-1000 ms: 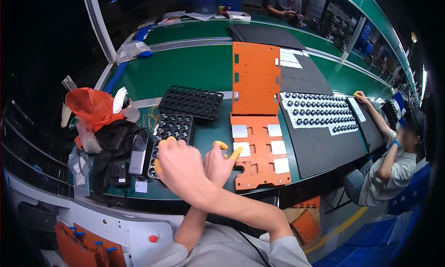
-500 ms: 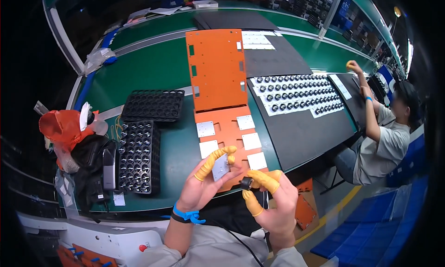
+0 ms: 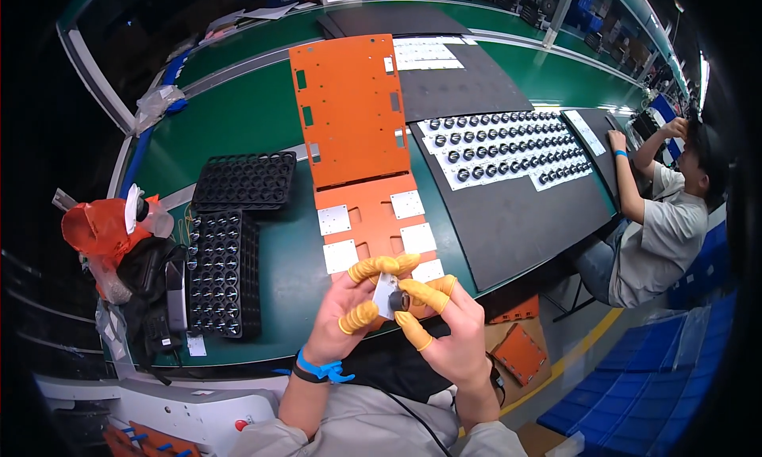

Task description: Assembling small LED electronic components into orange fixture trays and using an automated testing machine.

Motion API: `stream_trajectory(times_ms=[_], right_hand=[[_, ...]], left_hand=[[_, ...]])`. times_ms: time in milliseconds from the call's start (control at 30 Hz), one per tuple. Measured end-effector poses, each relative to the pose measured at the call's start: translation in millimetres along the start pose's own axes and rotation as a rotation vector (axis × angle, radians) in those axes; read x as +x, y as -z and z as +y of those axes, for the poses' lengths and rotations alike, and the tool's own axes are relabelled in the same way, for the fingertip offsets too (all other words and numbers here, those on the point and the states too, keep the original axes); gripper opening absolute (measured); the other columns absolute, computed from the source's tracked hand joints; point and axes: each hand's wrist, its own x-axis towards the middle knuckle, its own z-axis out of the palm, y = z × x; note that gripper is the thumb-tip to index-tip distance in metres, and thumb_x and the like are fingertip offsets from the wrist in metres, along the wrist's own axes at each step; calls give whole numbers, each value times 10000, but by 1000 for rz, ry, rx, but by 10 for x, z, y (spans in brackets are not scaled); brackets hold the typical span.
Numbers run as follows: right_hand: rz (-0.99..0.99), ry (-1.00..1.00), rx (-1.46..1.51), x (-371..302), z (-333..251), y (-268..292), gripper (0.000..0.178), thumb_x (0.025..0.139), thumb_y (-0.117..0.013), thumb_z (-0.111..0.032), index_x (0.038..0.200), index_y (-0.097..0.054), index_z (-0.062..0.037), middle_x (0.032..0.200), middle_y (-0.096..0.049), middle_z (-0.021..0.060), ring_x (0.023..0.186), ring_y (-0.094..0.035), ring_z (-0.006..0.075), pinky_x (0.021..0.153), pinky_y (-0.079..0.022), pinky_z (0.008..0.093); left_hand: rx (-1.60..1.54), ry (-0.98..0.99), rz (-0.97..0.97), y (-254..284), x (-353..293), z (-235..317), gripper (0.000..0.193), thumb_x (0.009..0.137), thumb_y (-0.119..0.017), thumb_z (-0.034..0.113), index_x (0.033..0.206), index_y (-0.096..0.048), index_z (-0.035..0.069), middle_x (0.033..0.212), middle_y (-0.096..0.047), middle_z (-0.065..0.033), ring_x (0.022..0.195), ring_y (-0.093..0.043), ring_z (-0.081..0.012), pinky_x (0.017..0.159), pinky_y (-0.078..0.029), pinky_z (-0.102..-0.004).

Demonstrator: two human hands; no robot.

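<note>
Yellow finger cots cover several fingertips on both hands. A thin silver-white square plate [image 3: 383,291] with small holes is pinched in my left hand [image 3: 343,314], held up on edge above the table's front. Between the thumb and fingers of my right hand [image 3: 454,318] is a small black cylindrical part [image 3: 399,301], up against the plate's face. Whether it is seated there I cannot tell. Just beyond my hands lies an orange fixture board [image 3: 373,219] with several white plates [image 3: 340,256] laid on it. Its orange perforated panel [image 3: 349,112] stands raised at the far end.
Left of the fixture, a black tray [image 3: 225,274] holds rows of shiny black round parts, with another black tray [image 3: 244,181] behind it. On a dark mat [image 3: 516,235] at right sit rows of white plates bearing black parts [image 3: 508,147]. A co-worker [image 3: 675,187] sits far right.
My right hand has brought the black part leftward and up to the plate in my left hand. The view has shifted slightly. The co-worker's raised arm has come down.
</note>
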Motion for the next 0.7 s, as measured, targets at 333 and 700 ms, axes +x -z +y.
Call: stream_trajectory(times_ms=[333, 700], right_hand=[[-12, 272, -176, -24, 156, 83, 346, 719, -829, -48, 1053, -750, -9, 728, -544, 52, 604, -561, 218, 534, -458, 334], [-123, 239, -160, -19, 146, 53, 434, 746, -825, -127, 1134, -705, 28, 833, -580, 83, 684, -583, 231, 570, -468, 341]], left_hand=[[14, -46, -82, 32, 22, -87, 612, 853, -836, 273, 1325, -526, 40, 1471, -514, -234, 1370, -502, -302, 1167, -373, -441], [114, -193, 86, -104, -69, -179, 575, 852, -833, 146, 1307, -505, 18, 1459, -516, -232, 1365, -510, -283, 1148, -414, -406]])
